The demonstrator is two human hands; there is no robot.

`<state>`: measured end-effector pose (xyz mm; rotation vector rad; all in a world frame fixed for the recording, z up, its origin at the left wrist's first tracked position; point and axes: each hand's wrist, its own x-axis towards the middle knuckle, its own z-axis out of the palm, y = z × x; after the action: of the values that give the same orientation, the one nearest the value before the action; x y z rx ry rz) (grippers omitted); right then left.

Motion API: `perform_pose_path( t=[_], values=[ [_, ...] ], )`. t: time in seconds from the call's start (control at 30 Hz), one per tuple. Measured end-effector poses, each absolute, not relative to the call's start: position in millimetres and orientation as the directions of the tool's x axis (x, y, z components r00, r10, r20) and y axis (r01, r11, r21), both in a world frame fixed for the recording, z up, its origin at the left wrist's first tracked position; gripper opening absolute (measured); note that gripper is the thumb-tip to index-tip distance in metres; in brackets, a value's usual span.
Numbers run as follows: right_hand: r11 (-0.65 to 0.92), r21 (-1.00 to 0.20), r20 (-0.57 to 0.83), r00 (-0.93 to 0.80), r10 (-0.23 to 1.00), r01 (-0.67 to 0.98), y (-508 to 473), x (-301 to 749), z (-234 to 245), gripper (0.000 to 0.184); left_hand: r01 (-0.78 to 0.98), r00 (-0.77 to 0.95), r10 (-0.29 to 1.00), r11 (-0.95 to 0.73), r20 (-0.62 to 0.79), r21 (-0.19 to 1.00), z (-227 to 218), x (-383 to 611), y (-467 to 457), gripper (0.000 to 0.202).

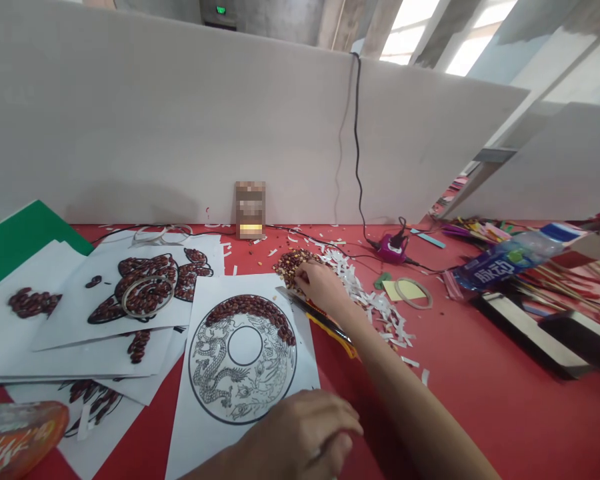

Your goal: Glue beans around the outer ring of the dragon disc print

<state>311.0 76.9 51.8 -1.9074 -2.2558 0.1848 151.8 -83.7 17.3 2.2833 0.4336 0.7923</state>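
A white sheet (183, 440) printed with a round dragon drawing (215, 377) lies in front of me. Dark red beans (250, 308) cover the upper band of the ring, down to its right side. My right hand (320, 287) reaches over to a pile of loose mixed beans (291, 261), its fingertips pinched together at the pile's near edge. Whatever is between them is hidden. Under that wrist rests a yellow and black utility knife (330, 325). My left hand (305, 427) hovers at the sheet's lower right, fingers curled in; their contents, if any, cannot be made out.
Left of the sheet, overlapping papers (105, 360) carry bean pictures, with a tape ring (147, 296) on top. White paper scraps (360, 287), a purple power adapter (393, 247) and a drink bottle (515, 260) lie to the right. A phone-like object (251, 207) leans against the white partition (180, 133).
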Motion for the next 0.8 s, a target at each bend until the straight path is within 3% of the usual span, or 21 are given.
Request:
perform_pose_path(
  t=[0.07,0.13,0.27,0.4,0.5,0.6,0.8],
  values=[
    [0.176,-0.212,0.038,-0.172,0.984,0.961,79.9,311.7,54.0,0.015,0.174,0.705,0.633,-0.591,0.319,0.788,38.2,134.0,-70.0,0.028],
    [0.183,-0.222,0.034,-0.18,0.983,0.958,80.4,312.3,58.1,0.014,0.306,0.609,0.719,-0.603,0.336,0.736,55.3,104.4,-49.9,0.028],
    [0.185,-0.287,0.074,-0.171,0.982,0.94,64.6,312.1,69.1,0.014,0.621,0.523,0.747,-0.664,0.411,0.416,60.4,34.8,-9.4,0.036],
    [0.227,-0.574,0.162,-0.162,0.973,0.787,29.7,305.9,73.5,0.008,0.753,0.571,0.74,-0.645,0.355,0.132,38.2,-0.6,8.3,0.05],
    [0.244,-0.711,0.224,-0.117,0.968,0.66,8.7,297.8,68.0,0.014,0.787,0.581,0.762,-0.616,0.285,0.043,22.9,-4.4,8.4,0.06],
    [0.292,-0.723,0.289,-0.109,0.951,0.626,0.5,291.5,58.4,0.019,0.829,0.519,0.808,-0.555,0.277,0.068,16.5,-3.9,6.3,0.059],
    [0.303,-0.733,0.291,-0.122,0.949,0.609,-1.8,287.0,45.3,0.019,0.795,0.414,0.849,-0.513,0.328,0.324,19.3,-4.4,7.5,0.042]
  ],
)
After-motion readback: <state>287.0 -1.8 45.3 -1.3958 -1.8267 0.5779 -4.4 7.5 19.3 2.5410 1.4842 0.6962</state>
